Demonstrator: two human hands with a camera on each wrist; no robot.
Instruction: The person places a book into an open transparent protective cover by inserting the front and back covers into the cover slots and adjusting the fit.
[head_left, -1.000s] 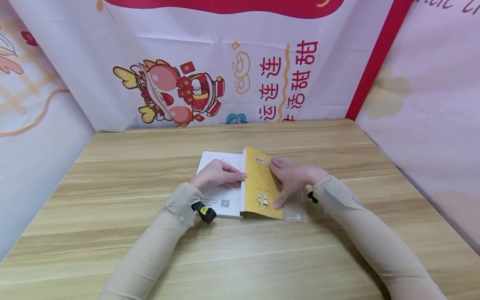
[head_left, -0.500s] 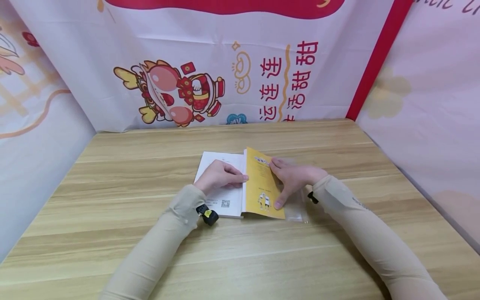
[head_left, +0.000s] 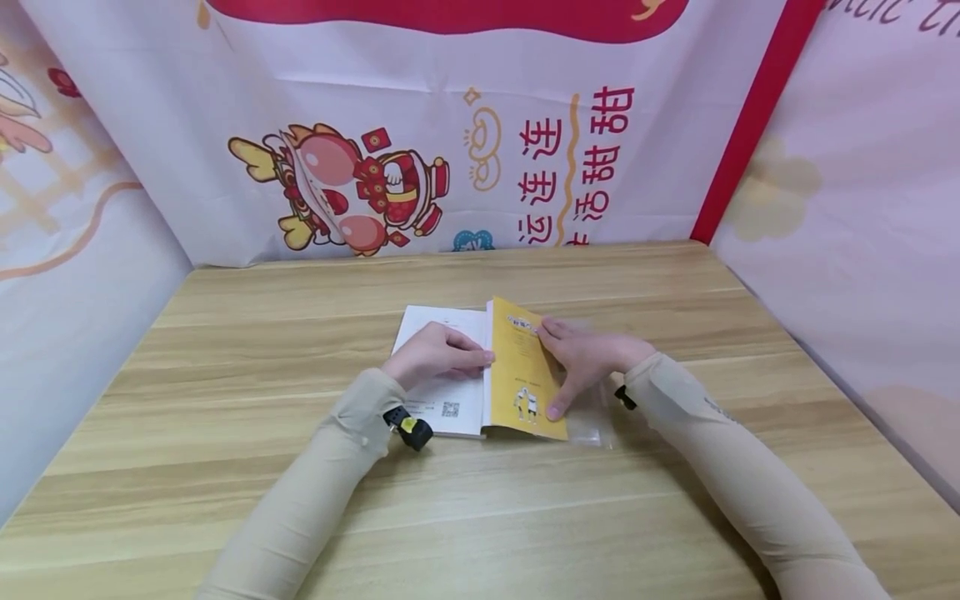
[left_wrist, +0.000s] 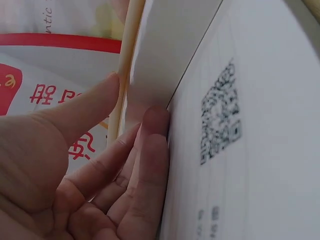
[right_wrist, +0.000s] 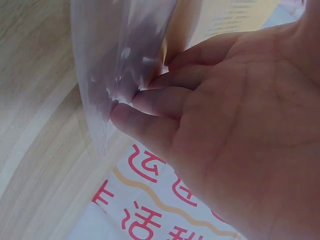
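A book lies spread on the table, its white page [head_left: 452, 410] with a QR code at left and its yellow cover [head_left: 517, 367] standing partly raised at right. My left hand [head_left: 438, 354] pinches the raised part near the fold; in the left wrist view, the thumb [left_wrist: 107, 92] lies on the outer side and the other fingers [left_wrist: 152, 155] on the white inner side. Fairly straight and spread, the fingers of my right hand [head_left: 588, 358] press at the yellow cover's right edge. Clear plastic film [right_wrist: 117, 55] touches those fingertips in the right wrist view.
The wooden table [head_left: 480, 517] extends on every side of the book. A printed cloth [head_left: 405, 67] hangs along its back edge, and pale cloths flank both sides. Dark straps [head_left: 408, 429] sit at the wrists over beige sleeves.
Both hands keep their places on the book. The left hand shifts slightly right, then back left, and the yellow cover moves a little with it.
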